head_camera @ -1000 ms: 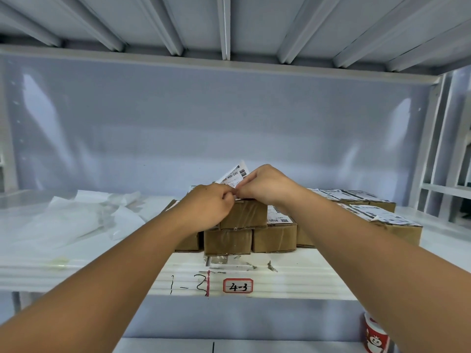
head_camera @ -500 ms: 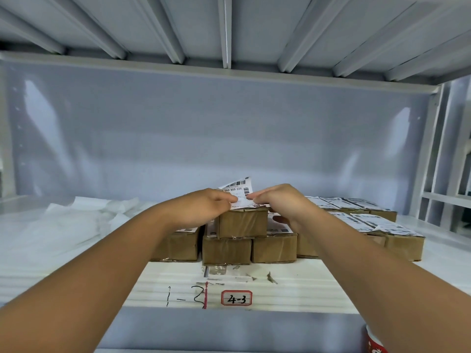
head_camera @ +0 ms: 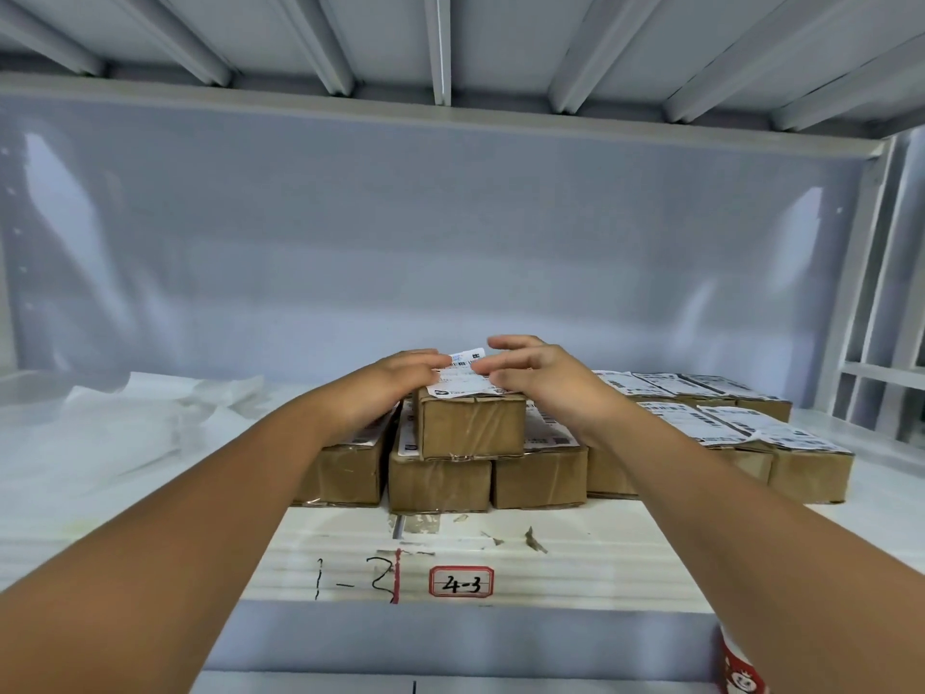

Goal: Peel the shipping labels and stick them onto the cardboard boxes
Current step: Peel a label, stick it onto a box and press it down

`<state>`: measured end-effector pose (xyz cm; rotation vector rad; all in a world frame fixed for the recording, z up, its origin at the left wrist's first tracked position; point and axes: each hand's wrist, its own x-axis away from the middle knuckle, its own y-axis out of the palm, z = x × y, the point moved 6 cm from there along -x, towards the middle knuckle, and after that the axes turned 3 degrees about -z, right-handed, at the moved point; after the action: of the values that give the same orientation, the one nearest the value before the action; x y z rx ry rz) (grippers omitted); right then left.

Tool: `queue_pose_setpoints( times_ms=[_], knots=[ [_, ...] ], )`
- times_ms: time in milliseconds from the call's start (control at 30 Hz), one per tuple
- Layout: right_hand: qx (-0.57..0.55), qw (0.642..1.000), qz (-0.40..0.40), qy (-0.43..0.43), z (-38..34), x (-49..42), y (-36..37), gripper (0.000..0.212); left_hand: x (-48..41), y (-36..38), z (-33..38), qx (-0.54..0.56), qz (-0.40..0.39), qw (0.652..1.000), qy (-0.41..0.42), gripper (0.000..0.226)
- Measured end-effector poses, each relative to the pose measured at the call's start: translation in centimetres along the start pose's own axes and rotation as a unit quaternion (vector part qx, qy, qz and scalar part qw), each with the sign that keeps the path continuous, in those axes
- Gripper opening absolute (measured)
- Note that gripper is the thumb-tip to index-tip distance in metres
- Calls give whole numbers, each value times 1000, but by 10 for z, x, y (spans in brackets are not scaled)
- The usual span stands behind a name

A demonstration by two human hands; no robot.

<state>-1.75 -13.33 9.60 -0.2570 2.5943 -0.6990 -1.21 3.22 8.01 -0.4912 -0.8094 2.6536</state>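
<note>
Directly between hands (head_camera: 395,385) (head_camera: 538,380), label (head_camera: 465,382) atop box (head_camera: 470,427)

Both arms forward, left hand (head_camera: 390,380) and right hand (head_camera: 538,378) palm-down, fingers (head_camera: 420,362) loosely straight.

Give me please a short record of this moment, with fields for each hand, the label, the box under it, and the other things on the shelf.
left hand: straight fingers lie on the left part of the label
right hand: fingers spread and relaxed, tips at the label's right edge
label: lies on the top box, far end seems slightly raised
top box: stacked on the lower boxes
labelled boxes: at right, labels on top
white sheets: loose, at left
shelf: front tag reads 4-3
</note>
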Motion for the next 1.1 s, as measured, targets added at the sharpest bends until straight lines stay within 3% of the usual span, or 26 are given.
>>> queue_pose_setpoints(
  times_ms=[100,333,467,600,700,933,1000,1100],
  knots=[
    [-41,998,-48,22,6,-1,6,24,-4,3,-4,19,16,1000,0,47],
    [-40,997,-56,37,11,-13,12,39,-10,4,-9,5,11,1000,-7,60],
    [-101,991,-69,54,21,-17,16,35,-9,5,-10,10,7,1000,-3,53],
    [-129,988,-74,47,27,-16,18,33,-1,7,-8,21,-33,999,-38,76],
    [-139,987,-73,44,28,-17,18,32,3,7,-3,17,-53,998,-43,81],
    [-147,985,-75,45,28,-17,17,27,3,7,34,-189,-96,977,-34,40],
    [-144,985,-81,39,26,-17,19,23,2,12,38,-189,-84,978,-28,34],
    [-157,982,-91,45,28,-17,21,34,1,15,41,-138,-71,987,-36,22]
  ],
)
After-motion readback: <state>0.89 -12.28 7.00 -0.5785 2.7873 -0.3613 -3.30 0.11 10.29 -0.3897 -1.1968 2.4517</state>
